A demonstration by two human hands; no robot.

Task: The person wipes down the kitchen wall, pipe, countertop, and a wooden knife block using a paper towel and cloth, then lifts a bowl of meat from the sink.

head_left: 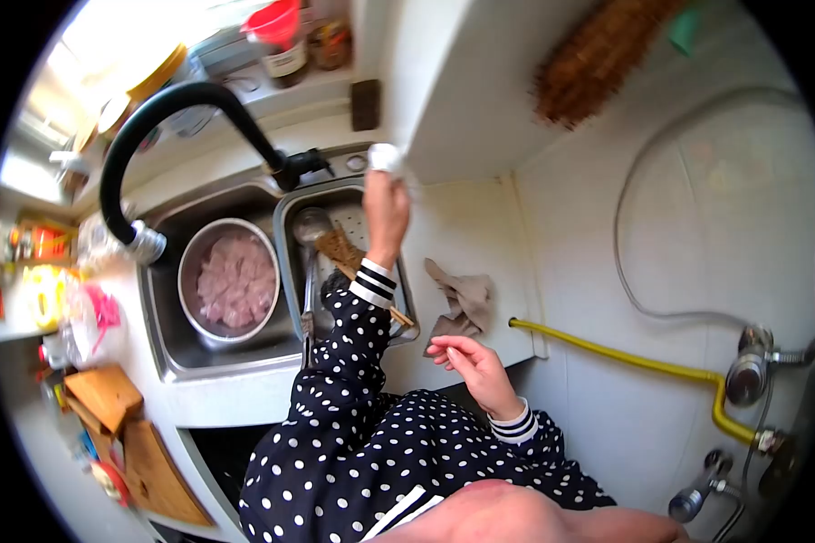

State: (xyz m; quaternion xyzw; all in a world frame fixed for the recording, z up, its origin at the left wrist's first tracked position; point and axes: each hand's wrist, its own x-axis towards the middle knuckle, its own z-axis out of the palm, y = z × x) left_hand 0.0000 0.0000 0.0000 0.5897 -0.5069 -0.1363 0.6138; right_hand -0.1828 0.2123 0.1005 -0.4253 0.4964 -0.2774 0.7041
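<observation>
My left hand (387, 217) is raised over the back of the right sink basin, its fingers closed round a small white object (385, 158) that is too blurred to name. Below that arm, a grey drainer basket (285, 217) holds a metal ladle (311, 226) and a brown bristly brush (340, 249); my sleeve hides part of them. Near the counter's front edge hovers my right hand (484, 373), fingers loosely bent, thumb apart, nothing visible in it. A crumpled beige cloth (462, 299) lies just beyond it.
In the left sink basin stands a metal bowl (186, 294) of pale pink raw meat (235, 281). A black faucet (113, 172) arches over it. Wooden boards (158, 471) lean at the left. A yellow hose (625, 362) runs along the right wall; a straw broom (598, 63) hangs above.
</observation>
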